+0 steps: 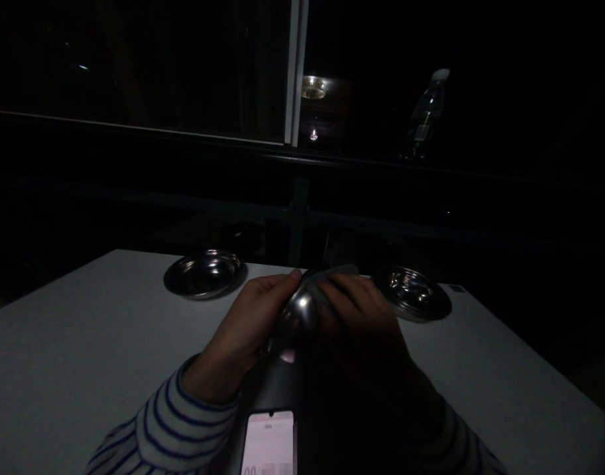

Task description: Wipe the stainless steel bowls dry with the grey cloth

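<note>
Between my hands is a shiny metal bowl [297,323], tilted above the table with its rounded surface toward me. My left hand [250,316] grips its left side, the thumb along the upper edge. My right hand [364,316] is closed on a thin greyish cloth [344,270] and presses it against the bowl's right side. Deep shadow hides much of my right hand's lower part. A shallow metal bowl [206,274] lies beyond my left hand. Past my right hand sits what looks like a stack of metal bowls [413,293].
A lit phone [268,442] lies on the white table [84,356] near its front edge, below my hands. Behind the table are a dark window with a pale frame [296,72] and a clear plastic bottle [425,119] standing on the ledge. The surroundings are very dim.
</note>
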Motion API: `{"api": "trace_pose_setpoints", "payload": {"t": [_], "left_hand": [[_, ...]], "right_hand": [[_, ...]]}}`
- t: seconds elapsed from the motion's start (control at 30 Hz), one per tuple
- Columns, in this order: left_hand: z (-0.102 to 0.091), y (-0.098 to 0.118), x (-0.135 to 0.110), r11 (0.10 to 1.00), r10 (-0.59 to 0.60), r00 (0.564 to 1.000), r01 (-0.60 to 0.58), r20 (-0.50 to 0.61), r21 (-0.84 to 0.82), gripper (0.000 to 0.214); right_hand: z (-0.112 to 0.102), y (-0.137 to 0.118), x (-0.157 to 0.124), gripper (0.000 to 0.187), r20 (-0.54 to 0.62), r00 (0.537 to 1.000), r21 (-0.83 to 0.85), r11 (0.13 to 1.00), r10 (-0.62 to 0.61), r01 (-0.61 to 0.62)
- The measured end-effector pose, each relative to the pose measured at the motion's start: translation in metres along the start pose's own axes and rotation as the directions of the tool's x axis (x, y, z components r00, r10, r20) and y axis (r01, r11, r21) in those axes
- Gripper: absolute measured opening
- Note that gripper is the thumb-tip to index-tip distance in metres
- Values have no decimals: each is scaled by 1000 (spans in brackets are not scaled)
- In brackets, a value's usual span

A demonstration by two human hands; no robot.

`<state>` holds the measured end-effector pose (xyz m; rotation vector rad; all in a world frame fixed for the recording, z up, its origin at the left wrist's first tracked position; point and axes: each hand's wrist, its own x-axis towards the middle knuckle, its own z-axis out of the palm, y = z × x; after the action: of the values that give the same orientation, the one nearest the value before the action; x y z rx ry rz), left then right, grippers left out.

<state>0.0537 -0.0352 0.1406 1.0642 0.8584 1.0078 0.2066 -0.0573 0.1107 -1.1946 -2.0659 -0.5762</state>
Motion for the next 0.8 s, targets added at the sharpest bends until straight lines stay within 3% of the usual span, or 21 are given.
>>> {"api": "trace_pose_setpoints", "payload": {"t": [0.1, 0.3, 0.4, 0.63, 0.8], "left_hand": [[0, -1, 0, 1000, -6, 1000, 6, 2, 3, 29], [-1, -3, 1, 1000, -13, 1000, 13, -20, -25, 28], [2, -2, 1, 1000, 9, 999, -8, -52, 12, 30], [6, 2, -3, 988, 125, 965, -101, -230, 113, 40], [3, 2, -5, 980, 165, 964, -138, -206, 141, 41]], "right_hand": [[-2, 5, 2, 32, 10, 997, -21, 997, 80, -80], [-2, -13, -1, 34, 53, 976, 53, 976, -212, 209], [-1, -14, -1, 35, 44, 965, 48, 965, -260, 258], [-7, 0, 0, 32, -92, 994, 0, 999, -54, 54], [-10, 5, 0, 31, -145, 989, -32, 999, 8, -13]]}}
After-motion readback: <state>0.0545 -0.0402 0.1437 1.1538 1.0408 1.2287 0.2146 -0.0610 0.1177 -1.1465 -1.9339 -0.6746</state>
